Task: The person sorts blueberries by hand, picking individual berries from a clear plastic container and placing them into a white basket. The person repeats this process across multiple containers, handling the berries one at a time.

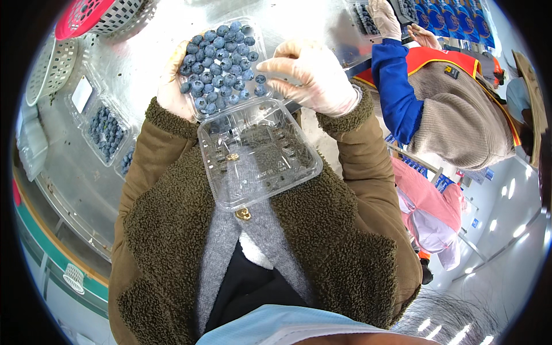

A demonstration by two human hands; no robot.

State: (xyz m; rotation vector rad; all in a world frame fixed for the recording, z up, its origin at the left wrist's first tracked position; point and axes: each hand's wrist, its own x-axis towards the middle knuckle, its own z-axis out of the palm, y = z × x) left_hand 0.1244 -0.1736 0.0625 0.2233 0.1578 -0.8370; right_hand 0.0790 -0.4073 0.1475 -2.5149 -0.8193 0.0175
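Note:
A clear plastic clamshell box of blueberries (217, 69) is tilted in front of me, its lid (261, 151) hanging unfolded towards my chest. My left hand (174, 82), in a pale thin glove, grips the box along its left side. On the right, my gloved right hand (306, 73) has its fingers apart beside the box's right edge. Its fingertips are close to a few berries at that edge; whether they touch any, I cannot tell. The berries cover most of the box.
A second open clamshell with blueberries (105, 131) lies on the metal table (64, 151) at left, another partly behind my sleeve. White perforated baskets (54, 71) and a pink-red one (82, 17) stand upper left. A co-worker's gloved hands (385, 19) are near boxes (364, 19) at upper right.

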